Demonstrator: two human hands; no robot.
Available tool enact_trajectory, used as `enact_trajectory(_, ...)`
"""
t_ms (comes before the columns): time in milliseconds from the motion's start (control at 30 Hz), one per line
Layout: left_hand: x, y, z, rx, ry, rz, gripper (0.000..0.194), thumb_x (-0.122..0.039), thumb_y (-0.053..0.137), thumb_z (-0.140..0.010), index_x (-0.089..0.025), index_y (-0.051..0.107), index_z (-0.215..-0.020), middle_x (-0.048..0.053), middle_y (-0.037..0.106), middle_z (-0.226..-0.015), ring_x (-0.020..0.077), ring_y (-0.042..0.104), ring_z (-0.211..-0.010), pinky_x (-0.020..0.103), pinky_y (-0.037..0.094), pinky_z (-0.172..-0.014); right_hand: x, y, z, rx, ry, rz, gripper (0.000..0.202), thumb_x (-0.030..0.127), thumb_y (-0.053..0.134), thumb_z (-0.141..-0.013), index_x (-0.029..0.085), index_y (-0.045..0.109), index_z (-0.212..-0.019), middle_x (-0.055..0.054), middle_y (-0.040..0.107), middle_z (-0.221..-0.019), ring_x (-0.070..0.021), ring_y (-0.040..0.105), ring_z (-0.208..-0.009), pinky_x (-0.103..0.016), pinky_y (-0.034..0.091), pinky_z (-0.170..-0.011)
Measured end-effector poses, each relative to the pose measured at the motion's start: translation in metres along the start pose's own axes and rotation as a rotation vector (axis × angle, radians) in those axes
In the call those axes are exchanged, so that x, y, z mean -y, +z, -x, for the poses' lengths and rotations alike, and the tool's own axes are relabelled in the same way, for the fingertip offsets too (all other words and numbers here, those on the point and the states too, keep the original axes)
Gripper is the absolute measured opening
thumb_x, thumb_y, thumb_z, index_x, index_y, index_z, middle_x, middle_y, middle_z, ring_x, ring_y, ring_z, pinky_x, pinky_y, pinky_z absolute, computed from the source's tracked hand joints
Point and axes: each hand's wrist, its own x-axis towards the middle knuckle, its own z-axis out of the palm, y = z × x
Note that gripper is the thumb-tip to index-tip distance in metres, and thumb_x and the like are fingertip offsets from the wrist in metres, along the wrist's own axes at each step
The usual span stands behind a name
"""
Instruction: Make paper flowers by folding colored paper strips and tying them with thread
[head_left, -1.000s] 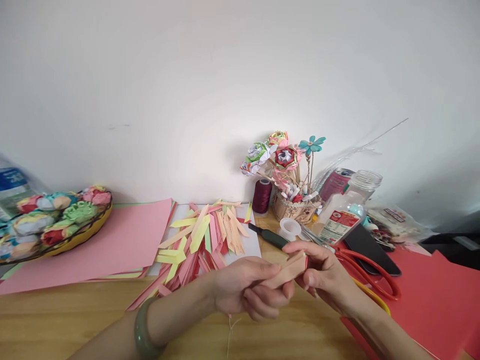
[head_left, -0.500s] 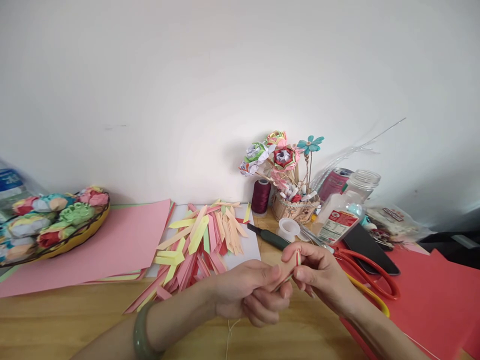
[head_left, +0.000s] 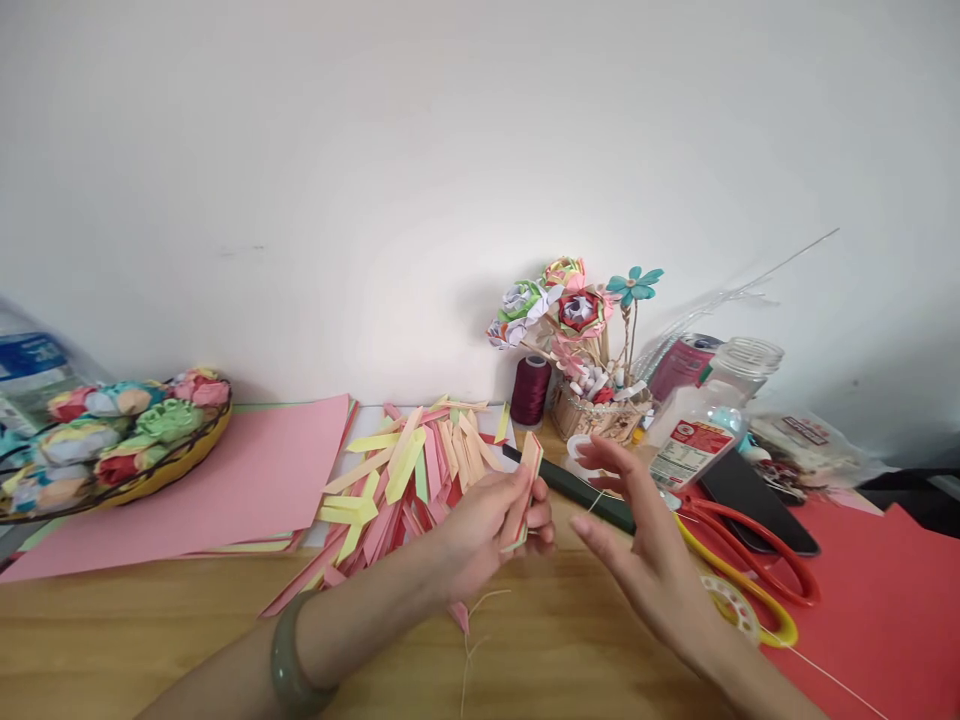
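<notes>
My left hand [head_left: 491, 530] is closed around a small stack of folded paper strips [head_left: 531, 470], peach on top with red and green layers showing at the edge. The stack is tilted up, its lower part partly hidden by the fingers. To its right, my right hand [head_left: 637, 550] is open, thumb and fingers spread apart and not touching the stack. A short pale line, perhaps thread, shows near its thumb. Loose thread [head_left: 466, 660] lies on the table below my left hand. Beyond my left hand spreads a pile of folded paper strips [head_left: 409, 465] in pink, yellow, peach and green.
Left are pink paper sheets [head_left: 277, 470] and a basket [head_left: 202, 440] of paper flowers. Behind my hands stand a maroon thread spool [head_left: 531, 390] and a flower holder [head_left: 600, 415]. Scissors [head_left: 795, 575], a green-handled cutter [head_left: 577, 490], a jar [head_left: 694, 420] and red paper [head_left: 877, 620] are right.
My right hand has let go of the paper stack and moved away, its fingers spreading. My left hand has shifted left and turned the stack more upright.
</notes>
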Motion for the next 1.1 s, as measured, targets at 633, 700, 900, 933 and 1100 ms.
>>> enact_trajectory(633,0.021,0.006,0.003,-0.03,0.125,0.05,0.046,-0.059,0.05,-0.071,-0.015,0.042,-0.06,-0.006,0.04,-0.049,0.0077,0.043,-0.047,0.025,0.036,-0.053,0.008,0.018,0.014,0.225,-0.113,0.098,0.071,0.017,0.061,-0.073,0.03,0.023,-0.132,-0.011,0.029,-0.141,-0.0221,0.046,-0.116,-0.027,0.051,-0.079)
enact_trajectory(700,0.021,0.007,0.004,-0.044,0.109,0.048,0.048,-0.06,0.05,-0.07,-0.015,0.04,-0.058,-0.007,0.038,-0.046,0.0068,0.041,-0.045,0.024,0.035,-0.052,0.008,0.017,0.015,0.24,-0.13,0.09,0.078,0.019,0.064,-0.071,0.031,0.019,-0.134,-0.011,0.031,-0.14,-0.0234,0.043,-0.119,-0.031,0.049,-0.085)
enact_trajectory(900,0.026,0.008,0.003,-0.128,0.094,-0.027,0.052,-0.066,0.05,-0.064,-0.016,0.039,-0.059,-0.007,0.036,-0.045,0.006,0.039,-0.043,0.019,0.016,-0.04,0.002,0.023,0.021,0.214,-0.132,0.047,0.079,0.015,0.062,-0.071,0.028,0.019,-0.136,-0.011,0.032,-0.14,-0.024,0.039,-0.121,-0.036,0.043,-0.093)
enact_trajectory(933,0.027,0.008,0.003,-0.139,0.095,-0.037,0.052,-0.066,0.05,-0.064,-0.016,0.038,-0.06,-0.007,0.035,-0.045,0.0057,0.038,-0.042,0.019,0.014,-0.04,0.0,0.024,0.022,0.21,-0.121,0.04,0.078,0.013,0.061,-0.071,0.027,0.02,-0.136,-0.012,0.03,-0.14,-0.0238,0.04,-0.121,-0.035,0.044,-0.091)
enact_trajectory(1100,0.029,0.012,0.005,-0.157,0.091,0.001,0.048,-0.061,0.054,-0.066,-0.017,0.035,-0.062,-0.008,0.033,-0.046,0.0045,0.035,-0.041,0.019,0.014,-0.04,-0.001,0.026,0.022,0.218,-0.152,0.06,0.078,0.01,0.062,-0.068,0.023,0.026,-0.136,-0.012,0.029,-0.141,-0.024,0.036,-0.123,-0.034,0.043,-0.093)
